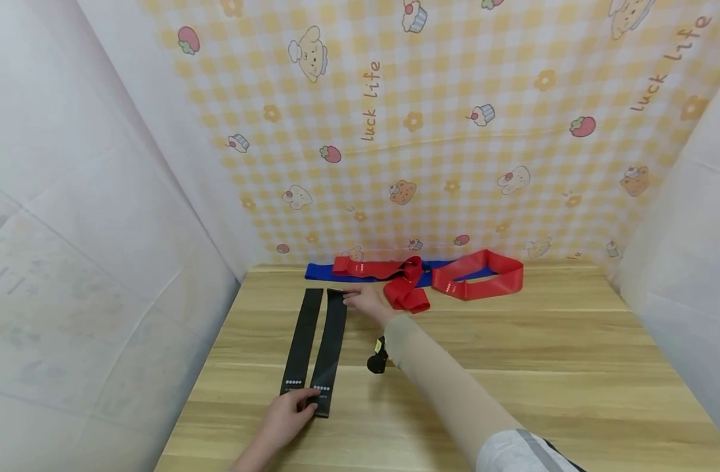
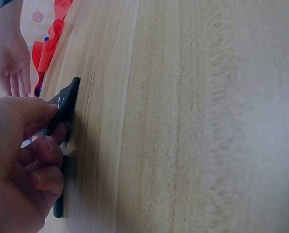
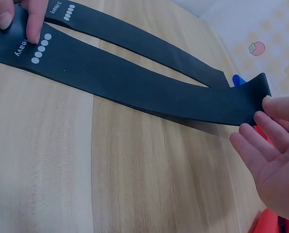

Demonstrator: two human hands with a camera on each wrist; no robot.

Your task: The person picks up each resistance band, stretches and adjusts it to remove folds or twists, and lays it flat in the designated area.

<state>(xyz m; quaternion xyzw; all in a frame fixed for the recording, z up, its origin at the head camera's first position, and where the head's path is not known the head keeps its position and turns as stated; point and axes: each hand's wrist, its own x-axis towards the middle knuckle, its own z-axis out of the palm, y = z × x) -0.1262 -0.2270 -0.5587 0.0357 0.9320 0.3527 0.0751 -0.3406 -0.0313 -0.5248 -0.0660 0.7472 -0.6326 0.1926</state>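
Two black resistance bands lie lengthwise side by side on the wooden table. The right-hand band (image 1: 331, 341) has its near end pinched between the thumb and fingers of my left hand (image 1: 284, 418). White dots and "Heavy" lettering show on this band beside my left fingertips in the right wrist view. At its far end, my right hand (image 3: 278, 155) pinches the edge with thumb and forefinger, the other fingers spread. That end is raised off the wood. The other black band (image 1: 304, 334), marked "X-Heavy", lies flat to the left, its near end partly covered by my left hand.
Along the table's back edge lie a blue band (image 1: 320, 272), a twisted red band (image 1: 403, 293) and a looped red band (image 1: 504, 286). A small black item (image 1: 377, 360) with a yellow label shows beside my right wrist. A checked cloth (image 1: 430, 177) hangs behind.
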